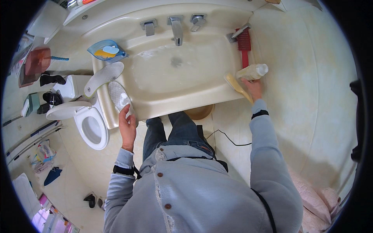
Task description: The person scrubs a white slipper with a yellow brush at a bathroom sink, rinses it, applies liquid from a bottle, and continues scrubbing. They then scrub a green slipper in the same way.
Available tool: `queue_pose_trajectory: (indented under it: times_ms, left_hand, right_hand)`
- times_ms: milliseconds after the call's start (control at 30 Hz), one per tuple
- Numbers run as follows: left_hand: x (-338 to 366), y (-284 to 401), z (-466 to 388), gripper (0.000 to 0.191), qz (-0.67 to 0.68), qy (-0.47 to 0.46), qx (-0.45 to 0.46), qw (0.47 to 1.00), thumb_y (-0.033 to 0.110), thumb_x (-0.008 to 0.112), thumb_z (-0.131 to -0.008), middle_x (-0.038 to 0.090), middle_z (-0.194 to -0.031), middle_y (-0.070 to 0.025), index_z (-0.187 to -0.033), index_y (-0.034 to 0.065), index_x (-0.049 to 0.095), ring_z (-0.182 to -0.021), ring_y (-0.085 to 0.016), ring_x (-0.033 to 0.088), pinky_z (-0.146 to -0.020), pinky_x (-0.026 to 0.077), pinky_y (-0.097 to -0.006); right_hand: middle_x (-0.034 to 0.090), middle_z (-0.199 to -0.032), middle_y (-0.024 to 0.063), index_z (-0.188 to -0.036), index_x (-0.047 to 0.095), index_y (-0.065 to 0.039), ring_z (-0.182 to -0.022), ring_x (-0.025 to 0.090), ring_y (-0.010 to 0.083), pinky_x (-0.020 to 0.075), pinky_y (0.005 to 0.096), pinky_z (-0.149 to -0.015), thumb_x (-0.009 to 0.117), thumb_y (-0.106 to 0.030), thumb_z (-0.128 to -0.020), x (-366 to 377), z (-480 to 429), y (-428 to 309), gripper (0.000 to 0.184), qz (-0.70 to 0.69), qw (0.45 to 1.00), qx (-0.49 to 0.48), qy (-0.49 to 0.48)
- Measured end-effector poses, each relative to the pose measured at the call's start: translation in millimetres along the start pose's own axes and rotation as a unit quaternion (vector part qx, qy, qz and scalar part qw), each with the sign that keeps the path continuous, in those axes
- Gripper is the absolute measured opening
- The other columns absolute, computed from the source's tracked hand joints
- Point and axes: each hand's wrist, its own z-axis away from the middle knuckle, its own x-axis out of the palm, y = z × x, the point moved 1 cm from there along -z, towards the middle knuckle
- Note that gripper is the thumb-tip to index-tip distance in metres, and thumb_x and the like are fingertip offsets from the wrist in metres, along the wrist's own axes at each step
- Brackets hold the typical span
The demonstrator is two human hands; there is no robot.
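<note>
My right hand (254, 88) has its fingers around the lower part of a pale bottle with a white cap (252, 72), at the sink's right front corner. Just left of that hand, a yellow-handled brush (237, 86) rests across the sink rim. My left hand (127, 126) holds nothing, its fingers spread over the near end of a grey insole (116, 91); whether they touch it I cannot tell. White powder or foam (123, 98) lies on this insole. Beside it a second insole (105, 76) lies on the left ledge, overhanging the edge.
The cream sink (163, 108) has a chrome faucet (176, 29) at its back. A red brush (244, 43) lies along the right rim. On the left ledge stands a blue dish (96, 48). A toilet (93, 128) is to the left, a brown basin (201, 113) below, and a cord (230, 139) trails behind.
</note>
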Motion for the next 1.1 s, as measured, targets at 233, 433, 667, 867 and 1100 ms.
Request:
queue_pose_trajectory:
  times_ms: [233,433,667,867,1100]
  left_hand:
    - [6.7,4.4,-5.0,0.043,-0.026,-0.012,0.024,0.999,0.004,0.055,-0.095,0.054,-0.136,-0.0092,-0.137,0.005,0.051,-0.125,-0.02,0.051,-0.098,0.046,-0.0344]
    - [10.3,3.9,-4.6,0.042,-0.008,-0.016,0.019,1.0,0.001,0.053,-0.094,0.054,-0.136,-0.0101,-0.137,0.0032,0.051,-0.124,-0.02,0.051,-0.097,0.047,-0.032]
    - [9.0,8.8,-5.7,0.042,-0.012,-0.023,0.038,0.999,0.002,0.053,-0.094,0.054,-0.135,-0.0098,-0.137,0.0036,0.051,-0.123,-0.019,0.052,-0.095,0.048,-0.0322]
    - [5.6,5.9,-4.3,0.038,-0.041,-0.004,0.041,0.998,0.003,0.056,-0.093,0.057,-0.13,-0.0096,-0.131,0.0045,0.056,-0.118,-0.021,0.056,-0.094,0.048,-0.0333]
    - [-4.1,-6.9,14.4,0.037,-0.188,0.028,0.13,0.973,0.01,0.069,-0.085,0.059,-0.121,-0.0166,-0.121,0.0054,0.06,-0.109,-0.036,0.058,-0.093,0.05,-0.0403]
  right_hand:
    - [0.06,-0.128,0.01,-0.134,0.049,-0.002,-0.116,0.059,0.0217,0.0475,0.0354,-0.1,0.082,-0.007,-0.075,20.8,-10.8,33.7,0.067,-0.083,0.996,-0.001,0.02]
    - [0.062,-0.125,0.009,-0.132,0.052,-0.004,-0.115,0.06,0.0208,0.0476,0.035,-0.1,0.081,-0.006,-0.075,23.1,-7.9,37.8,0.064,-0.12,0.993,-0.011,0.009]
    - [0.061,-0.125,0.0099,-0.127,0.055,-0.002,-0.115,0.06,0.0229,0.0479,0.0356,-0.099,0.081,-0.008,-0.074,7.9,0.6,32.9,0.06,-0.09,0.995,-0.006,0.03]
    - [0.062,-0.118,0.017,-0.123,0.056,-0.001,-0.108,0.061,0.0293,0.0478,0.0387,-0.095,0.072,-0.014,-0.078,-3.1,36.8,36.6,0.049,0.21,0.977,-0.028,-0.007]
    - [0.061,-0.118,0.0172,-0.136,0.052,-0.006,-0.109,0.057,0.0338,0.0457,0.0416,-0.097,0.059,-0.01,-0.091,40.4,72.7,-20.2,0.046,0.271,0.932,-0.218,-0.102]
